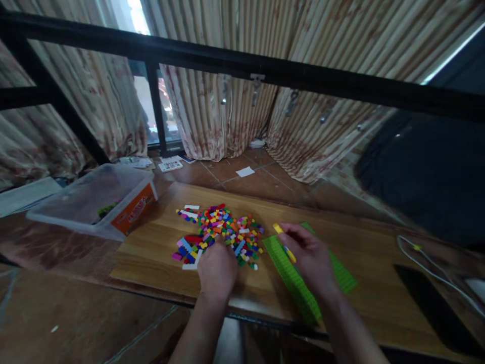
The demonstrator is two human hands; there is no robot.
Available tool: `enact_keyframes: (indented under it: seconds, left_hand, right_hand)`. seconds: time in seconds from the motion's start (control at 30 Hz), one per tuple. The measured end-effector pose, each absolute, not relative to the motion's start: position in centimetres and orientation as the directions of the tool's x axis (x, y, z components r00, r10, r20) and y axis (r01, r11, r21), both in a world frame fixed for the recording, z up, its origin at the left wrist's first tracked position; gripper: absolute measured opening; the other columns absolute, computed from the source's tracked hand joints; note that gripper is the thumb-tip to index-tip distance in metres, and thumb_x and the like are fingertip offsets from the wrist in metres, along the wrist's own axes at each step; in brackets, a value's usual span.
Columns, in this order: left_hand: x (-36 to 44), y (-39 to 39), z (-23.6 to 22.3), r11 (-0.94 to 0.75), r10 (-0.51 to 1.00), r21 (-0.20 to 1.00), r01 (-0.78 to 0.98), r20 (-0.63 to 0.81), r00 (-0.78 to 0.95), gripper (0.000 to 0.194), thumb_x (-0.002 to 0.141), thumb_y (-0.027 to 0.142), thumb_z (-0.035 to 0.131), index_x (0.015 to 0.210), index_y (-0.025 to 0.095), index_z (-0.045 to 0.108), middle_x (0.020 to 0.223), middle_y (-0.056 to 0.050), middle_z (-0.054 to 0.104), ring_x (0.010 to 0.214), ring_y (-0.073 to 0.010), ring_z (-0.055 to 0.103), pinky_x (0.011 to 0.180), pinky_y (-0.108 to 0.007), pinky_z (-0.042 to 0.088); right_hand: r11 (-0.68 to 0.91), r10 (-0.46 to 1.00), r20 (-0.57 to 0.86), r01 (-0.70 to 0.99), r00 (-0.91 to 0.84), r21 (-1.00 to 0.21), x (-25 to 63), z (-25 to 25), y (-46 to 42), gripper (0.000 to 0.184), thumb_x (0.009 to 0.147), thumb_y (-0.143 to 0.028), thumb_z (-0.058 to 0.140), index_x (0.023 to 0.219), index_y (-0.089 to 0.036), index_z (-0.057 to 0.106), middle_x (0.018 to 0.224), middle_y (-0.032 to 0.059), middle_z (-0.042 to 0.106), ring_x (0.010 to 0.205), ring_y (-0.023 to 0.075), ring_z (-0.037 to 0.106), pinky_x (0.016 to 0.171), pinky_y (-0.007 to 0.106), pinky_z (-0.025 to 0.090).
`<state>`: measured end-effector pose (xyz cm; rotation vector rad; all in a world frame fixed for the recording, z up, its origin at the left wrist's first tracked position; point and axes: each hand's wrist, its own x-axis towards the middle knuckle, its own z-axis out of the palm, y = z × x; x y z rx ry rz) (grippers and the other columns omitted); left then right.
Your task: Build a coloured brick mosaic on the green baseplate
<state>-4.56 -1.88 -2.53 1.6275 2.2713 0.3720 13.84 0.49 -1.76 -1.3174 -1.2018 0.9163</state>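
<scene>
Many small toy building bricks (215,222) of mixed colours lie in a loose pile on a wooden board. My left hand (217,268) reaches into the near edge of this pile, its fingers curled and pointing down among the bricks. Whatever lies under those fingertips is hidden. Between the thumb and fingers of my right hand (308,255) is a yellow brick (278,229); a second yellow piece and a bit of blue show below it. That hand is over a green baseplate (291,280), which it partly covers.
A clear plastic box (94,197) with an orange label stands at the left. A dark flat device (435,308) and a white cable (428,260) lie at the right of the wooden board (364,253). A black metal rail (212,55) crosses in front of the curtains.
</scene>
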Motion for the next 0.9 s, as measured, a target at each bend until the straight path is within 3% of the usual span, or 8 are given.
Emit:
enact_keyframes:
  seconds: [0.1, 0.23, 0.4, 0.57, 0.9]
  left_hand:
    - [-4.6, -1.7, -2.3, 0.311, 0.950, 0.332, 0.890, -0.112, -0.290, 0.033, 0.089, 0.025, 0.041, 0.113, 0.013, 0.061, 0.083, -0.016, 0.072, 0.084, -0.0316, 0.069, 0.070, -0.036, 0.048]
    - [-4.4, -1.3, -1.8, 0.314, 0.949, 0.268, 0.911, -0.115, -0.293, 0.036, 0.088, 0.025, 0.040, 0.114, 0.012, 0.061, 0.085, -0.017, 0.072, 0.088, -0.0320, 0.069, 0.074, -0.037, 0.049]
    - [-3.9, -1.0, -1.5, 0.337, 0.940, 0.218, 0.916, -0.131, -0.315, 0.038, 0.087, 0.026, 0.040, 0.115, 0.012, 0.061, 0.088, -0.017, 0.072, 0.091, -0.0328, 0.068, 0.076, -0.038, 0.049]
    - [-3.7, -0.6, -1.5, 0.352, 0.935, 0.193, 0.916, -0.121, -0.333, 0.041, 0.084, 0.028, 0.042, 0.117, 0.012, 0.060, 0.093, -0.019, 0.072, 0.094, -0.0346, 0.068, 0.077, -0.039, 0.050]
    - [-5.8, 1.1, -1.9, 0.373, 0.928, 0.197, 0.907, -0.066, -0.368, 0.046, 0.079, 0.035, 0.051, 0.116, 0.010, 0.063, 0.095, -0.020, 0.072, 0.096, -0.0376, 0.067, 0.082, -0.044, 0.051]
  right_hand:
    - [0.015, 0.896, 0.017, 0.007, 0.444, -1.000, 18.2, -2.0, -2.4, 0.031, 0.064, -0.035, 0.080, 0.091, -0.022, 0.073, 0.083, 0.0003, 0.073, 0.070, 0.0142, 0.064, 0.069, 0.030, 0.050]
    - [0.041, 0.824, 0.033, -0.002, 0.566, -0.999, 23.1, -2.7, -3.4, 0.032, 0.063, -0.034, 0.080, 0.090, -0.021, 0.072, 0.082, 0.0011, 0.072, 0.071, 0.0146, 0.065, 0.068, 0.029, 0.051]
    - [0.019, 0.869, 0.116, 0.202, 0.480, -0.979, 25.1, -3.1, -3.9, 0.031, 0.069, -0.036, 0.074, 0.093, -0.018, 0.070, 0.088, 0.0060, 0.073, 0.079, 0.0196, 0.067, 0.071, 0.033, 0.052]
    - [0.040, 0.907, 0.237, 0.490, 0.348, -0.871, 25.2, -3.4, -4.4, 0.025, 0.079, -0.034, 0.062, 0.097, -0.018, 0.069, 0.093, 0.0073, 0.070, 0.081, 0.0198, 0.065, 0.074, 0.033, 0.051]
    - [0.023, 0.923, 0.251, 0.608, 0.293, -0.794, 25.8, -3.8, -4.3, 0.024, 0.081, -0.032, 0.057, 0.096, -0.018, 0.068, 0.092, 0.0072, 0.069, 0.075, 0.0191, 0.064, 0.069, 0.032, 0.051]
